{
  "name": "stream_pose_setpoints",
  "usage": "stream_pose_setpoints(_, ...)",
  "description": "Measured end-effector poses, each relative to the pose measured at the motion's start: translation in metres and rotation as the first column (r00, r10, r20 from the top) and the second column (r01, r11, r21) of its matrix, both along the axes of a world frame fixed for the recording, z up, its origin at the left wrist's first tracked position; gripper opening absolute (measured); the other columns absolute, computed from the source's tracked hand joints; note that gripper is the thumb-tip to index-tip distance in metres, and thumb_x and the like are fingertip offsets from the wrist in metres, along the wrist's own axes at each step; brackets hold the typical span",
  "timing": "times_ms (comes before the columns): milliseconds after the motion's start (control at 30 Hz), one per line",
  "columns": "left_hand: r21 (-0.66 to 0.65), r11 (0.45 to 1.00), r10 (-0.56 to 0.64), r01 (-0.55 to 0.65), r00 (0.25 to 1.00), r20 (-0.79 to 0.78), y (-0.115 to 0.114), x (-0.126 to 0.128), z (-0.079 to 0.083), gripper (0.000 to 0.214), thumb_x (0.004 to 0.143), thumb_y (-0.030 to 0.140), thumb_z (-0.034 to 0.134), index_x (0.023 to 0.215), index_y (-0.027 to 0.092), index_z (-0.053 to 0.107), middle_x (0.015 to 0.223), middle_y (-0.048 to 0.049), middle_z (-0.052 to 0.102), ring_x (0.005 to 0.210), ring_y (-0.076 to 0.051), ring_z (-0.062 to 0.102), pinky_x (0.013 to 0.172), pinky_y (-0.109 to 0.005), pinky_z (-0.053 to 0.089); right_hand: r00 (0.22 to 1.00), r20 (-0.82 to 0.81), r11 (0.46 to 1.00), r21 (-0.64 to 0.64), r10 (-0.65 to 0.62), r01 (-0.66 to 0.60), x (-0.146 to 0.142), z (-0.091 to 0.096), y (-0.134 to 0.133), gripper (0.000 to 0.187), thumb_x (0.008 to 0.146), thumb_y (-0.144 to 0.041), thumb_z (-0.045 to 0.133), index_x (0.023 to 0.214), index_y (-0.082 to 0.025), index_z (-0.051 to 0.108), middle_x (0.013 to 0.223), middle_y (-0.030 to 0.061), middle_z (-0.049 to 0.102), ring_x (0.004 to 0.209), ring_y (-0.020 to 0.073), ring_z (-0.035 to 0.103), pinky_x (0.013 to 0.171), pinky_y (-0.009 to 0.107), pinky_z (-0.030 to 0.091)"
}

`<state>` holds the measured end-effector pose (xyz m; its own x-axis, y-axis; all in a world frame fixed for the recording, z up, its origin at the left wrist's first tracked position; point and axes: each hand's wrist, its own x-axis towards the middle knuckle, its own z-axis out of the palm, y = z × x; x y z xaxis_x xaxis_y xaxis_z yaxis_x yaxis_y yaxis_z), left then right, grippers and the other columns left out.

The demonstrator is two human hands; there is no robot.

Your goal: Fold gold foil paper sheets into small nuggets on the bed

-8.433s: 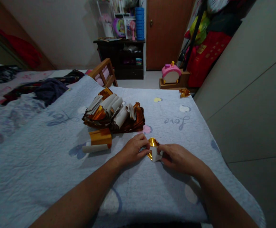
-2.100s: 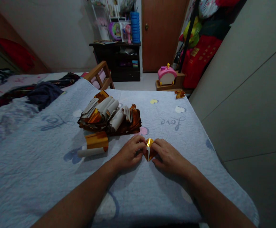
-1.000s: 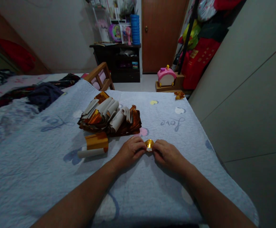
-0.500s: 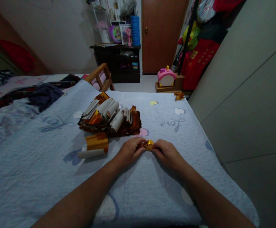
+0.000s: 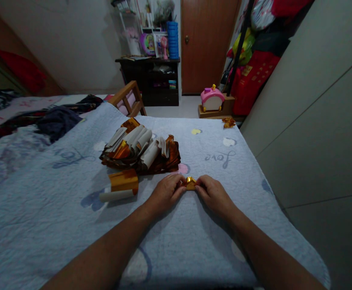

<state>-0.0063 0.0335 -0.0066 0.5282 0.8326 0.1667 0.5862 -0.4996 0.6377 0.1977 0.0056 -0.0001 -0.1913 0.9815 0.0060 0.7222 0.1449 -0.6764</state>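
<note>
A small folded piece of shiny gold paper [image 5: 190, 183] sits between my two hands, just over the light blue bed cover [image 5: 176, 241]. My left hand [image 5: 168, 192] pinches its left end, thumb toward me. At the other end, the fingers of my right hand [image 5: 213, 194] are closed on it. Left of my hands lies a curled gold sheet [image 5: 123, 181] with a pale rolled edge. Behind that is a heap of gold sheets with pale backs [image 5: 142, 147], stacked and curling.
At the bed's far right corner lie a few folded gold pieces [image 5: 228, 122]. Dark clothes [image 5: 57, 121] are spread on the left. A wooden rail [image 5: 130, 98], a pink toy [image 5: 212, 98] and a dark cabinet [image 5: 150, 82] stand beyond the far edge. A pale panel [image 5: 315, 121] borders the right.
The gold paper has turned slightly between my fingers, and its raised middle now looks more peaked with a flat front strip. Both hands stay almost in place.
</note>
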Motion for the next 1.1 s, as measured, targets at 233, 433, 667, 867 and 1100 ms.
stream_pose_setpoints(233,0.058,0.998,0.033,-0.027,0.994,-0.101,-0.001,0.002,-0.004,0.012,0.095,0.022,0.058,0.085,0.018,0.065,0.086,-0.0052,0.062,0.088,-0.022,0.058,0.080,-0.034,0.045,0.998,-0.035,0.999,-0.018,-0.047,0.046,-0.002,0.000,0.005,0.011,0.090,-0.012,0.059,0.091,-0.017,0.069,0.088,0.0055,0.072,0.081,0.0189,0.064,0.075,0.029,0.042)
stream_pose_setpoints(433,0.083,0.992,0.114,-0.099,0.973,-0.200,-0.002,0.008,-0.001,0.022,0.098,0.024,0.052,0.081,0.018,0.065,0.092,-0.0075,0.063,0.093,-0.024,0.057,0.084,-0.038,0.044,0.995,0.042,0.996,-0.002,-0.088,0.088,-0.007,0.001,0.009,0.012,0.093,-0.017,0.057,0.094,-0.017,0.069,0.090,0.0064,0.074,0.082,0.0196,0.064,0.076,0.029,0.041)
stream_pose_setpoints(667,0.089,0.985,0.166,-0.149,0.959,-0.230,-0.004,0.011,0.000,0.021,0.098,0.024,0.051,0.081,0.018,0.062,0.091,-0.0063,0.062,0.090,-0.022,0.055,0.083,-0.036,0.043,0.986,0.110,0.991,-0.017,-0.127,0.130,-0.010,0.004,0.010,0.013,0.096,-0.020,0.056,0.091,-0.018,0.068,0.085,0.0058,0.073,0.078,0.0196,0.064,0.071,0.029,0.038)
stream_pose_setpoints(867,0.130,0.975,0.211,-0.183,0.943,-0.256,-0.005,0.014,-0.002,0.020,0.097,0.025,0.054,0.078,0.019,0.059,0.089,-0.0060,0.062,0.087,-0.023,0.055,0.080,-0.036,0.041,0.974,0.175,0.988,-0.024,-0.147,0.154,-0.014,0.008,0.011,0.013,0.094,-0.019,0.057,0.089,-0.019,0.069,0.087,0.0059,0.074,0.079,0.0193,0.064,0.071,0.028,0.038)
stream_pose_setpoints(1100,0.122,0.974,0.221,-0.191,0.921,-0.320,-0.006,0.016,0.003,0.021,0.096,0.024,0.055,0.077,0.018,0.060,0.088,-0.0073,0.062,0.087,-0.024,0.056,0.079,-0.037,0.041,0.960,0.243,0.990,0.002,-0.140,0.144,-0.015,0.005,0.012,0.011,0.094,-0.020,0.060,0.091,-0.018,0.070,0.093,0.0075,0.074,0.083,0.0203,0.064,0.072,0.029,0.039)
